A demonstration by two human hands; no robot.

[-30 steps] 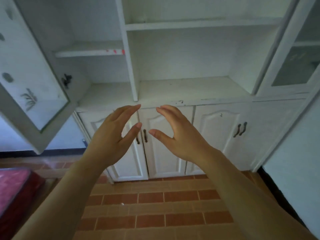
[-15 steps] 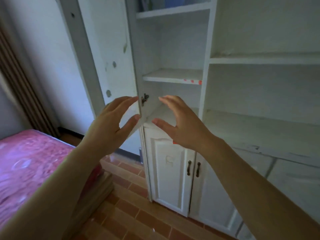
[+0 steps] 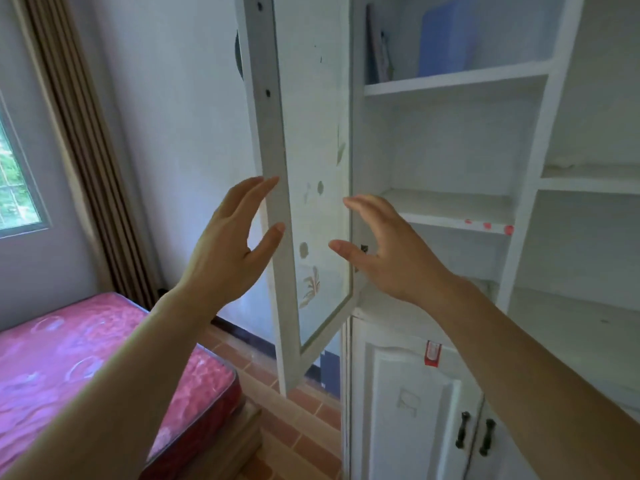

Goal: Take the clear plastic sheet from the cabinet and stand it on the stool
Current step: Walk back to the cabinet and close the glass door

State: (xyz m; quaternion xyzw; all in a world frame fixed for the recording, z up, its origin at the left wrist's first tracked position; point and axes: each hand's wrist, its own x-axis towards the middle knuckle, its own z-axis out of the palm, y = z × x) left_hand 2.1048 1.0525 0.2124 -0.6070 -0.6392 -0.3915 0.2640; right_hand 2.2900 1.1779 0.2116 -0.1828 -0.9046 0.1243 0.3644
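A white cabinet (image 3: pixel 530 140) fills the right side of the view, its glass-panelled door (image 3: pixel 311 188) swung open toward me. On the top shelf a bluish, see-through plastic sheet (image 3: pixel 446 36) stands upright, leaning on the back wall. Beside it, at the shelf's left end, are thin dark flat items (image 3: pixel 377 46). My left hand (image 3: pixel 232 247) is raised left of the door's edge, fingers apart and empty. My right hand (image 3: pixel 391 247) is raised in front of the open compartment, well below the sheet, also empty with fingers spread. No stool is in view.
A bed with a pink mattress (image 3: pixel 86 368) sits at lower left on a red tiled floor (image 3: pixel 294 420). A brown curtain (image 3: pixel 79 133) and a window (image 3: pixel 14 174) are at left. Lower cabinet doors with dark handles (image 3: pixel 474 433) are shut. A middle shelf (image 3: pixel 457 209) carries red marks.
My view has swung left and upward, from the lower doors to the tall left compartment, bringing the top shelf and sheet into sight. Both hands have stayed raised, apart and empty.
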